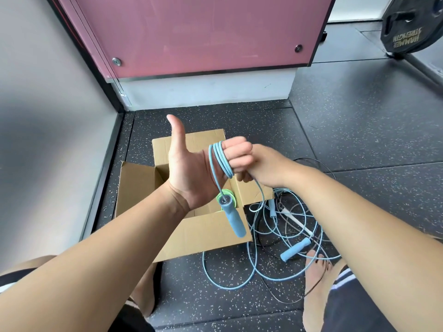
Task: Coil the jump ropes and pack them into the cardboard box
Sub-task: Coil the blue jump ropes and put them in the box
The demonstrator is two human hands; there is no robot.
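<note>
Right foot [316,267] is bare on the dark speckled floor [191,295], nearest to the camera, touching the edge of the rope tangle [282,221].

Tangle sits near-right of the box: light blue cord loops, thin dark cord, a second blue handle [294,249] and a white handle [297,222] lying in it.

Both forearms reach forward over the box, hands together at mid-frame.

Left hand [191,168]: palm toward the camera, thumb straight up, fingers curled. The blue jump rope [221,161] is wrapped round those fingers in several loops.

One blue handle [233,219] hangs from that coil on a short length of cord, dangling over the near-right corner of the box, not touching the floor.

Right hand [266,164]: just right of the left fingers, touching them, pinching the free strand of the same rope below the coil. That strand drops to the tangle on the floor.

Cardboard box [203,238] is on the floor under the hands, flaps open. A coiled green rope [218,198] lies inside, mostly hidden behind the hanging handle.

Beyond the box: pink panel [191,32] above a white base. Far right: black weight plate [412,25].
</note>
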